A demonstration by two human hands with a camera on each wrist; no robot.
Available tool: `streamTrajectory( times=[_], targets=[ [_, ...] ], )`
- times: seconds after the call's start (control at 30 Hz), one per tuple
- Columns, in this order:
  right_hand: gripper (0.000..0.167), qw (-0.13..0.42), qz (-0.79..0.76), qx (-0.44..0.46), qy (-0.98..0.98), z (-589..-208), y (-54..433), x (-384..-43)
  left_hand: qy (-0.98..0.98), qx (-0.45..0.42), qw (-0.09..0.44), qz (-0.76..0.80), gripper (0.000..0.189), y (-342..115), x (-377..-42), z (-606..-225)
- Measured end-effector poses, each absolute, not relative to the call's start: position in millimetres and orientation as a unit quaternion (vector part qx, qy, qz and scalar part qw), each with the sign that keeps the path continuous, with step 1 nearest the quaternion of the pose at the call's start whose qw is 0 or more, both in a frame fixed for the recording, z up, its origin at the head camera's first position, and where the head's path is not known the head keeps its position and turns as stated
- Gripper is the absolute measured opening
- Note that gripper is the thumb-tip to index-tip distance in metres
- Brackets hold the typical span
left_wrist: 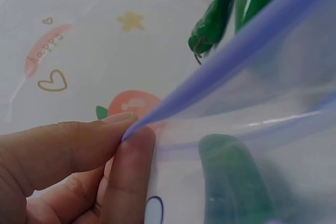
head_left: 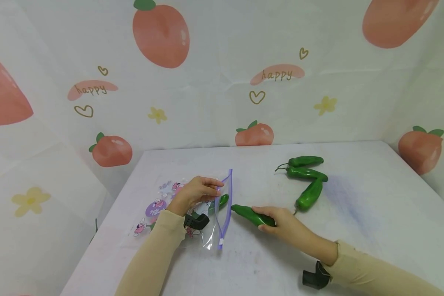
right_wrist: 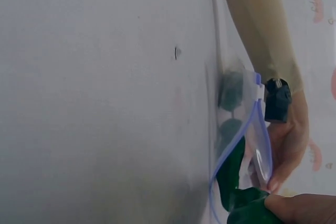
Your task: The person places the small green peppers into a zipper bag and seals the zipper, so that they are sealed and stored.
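My left hand (head_left: 200, 191) pinches the upper rim of a clear zip bag (left_wrist: 210, 85) between thumb and fingers, holding its purple-edged mouth apart. Printed pink cartoon figures cover the bag, which lies on the table with its opening to the right. Inside it a green pepper (left_wrist: 231, 177) shows near the mouth, and more green shapes (right_wrist: 231, 90) are seen through the film. My right hand (head_left: 281, 224) grips another green pepper (head_left: 249, 214) by one end, thumb and fingers around it. That pepper's other end points at the bag's mouth, right at the purple edge.
Three green peppers lie at the right back of the table: one at the rear (head_left: 306, 161), one just before it (head_left: 305, 173), and one slanting nearer (head_left: 310, 195). A purple slider (head_left: 220, 242) sits at the bag's near corner. A printed cloth (head_left: 214, 107) hangs behind the white table (head_left: 266, 263).
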State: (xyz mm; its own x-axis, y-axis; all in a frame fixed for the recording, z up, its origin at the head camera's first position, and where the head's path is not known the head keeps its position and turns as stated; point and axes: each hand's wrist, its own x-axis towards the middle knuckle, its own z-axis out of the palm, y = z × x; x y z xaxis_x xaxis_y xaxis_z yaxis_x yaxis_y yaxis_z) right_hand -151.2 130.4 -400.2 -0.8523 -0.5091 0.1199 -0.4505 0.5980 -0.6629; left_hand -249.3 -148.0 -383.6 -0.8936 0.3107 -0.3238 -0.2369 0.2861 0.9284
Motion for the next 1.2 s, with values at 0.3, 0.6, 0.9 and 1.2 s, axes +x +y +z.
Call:
streamTrajectory(
  times=[0.3,0.6,0.9,1.2],
  targets=[
    [0.047,0.067,-0.348,-0.269,0.895,-401.2,120.9,-147.1,0.768,0.021,0.228,0.598,0.037,-146.4,-248.1,-382.2],
    [0.048,0.079,-0.34,-0.286,0.892,-403.4,114.6,-145.6,0.769,0.012,0.228,0.597,0.037,-145.5,-247.8,-382.7],
    [0.048,0.091,-0.338,-0.288,0.891,-400.0,109.1,-145.3,0.769,0.014,0.228,0.598,0.037,-145.4,-248.1,-383.0],
    [0.048,0.097,-0.327,-0.278,0.898,-400.3,107.5,-151.1,0.769,0.013,0.228,0.597,0.037,-144.8,-247.3,-382.3]
  ],
)
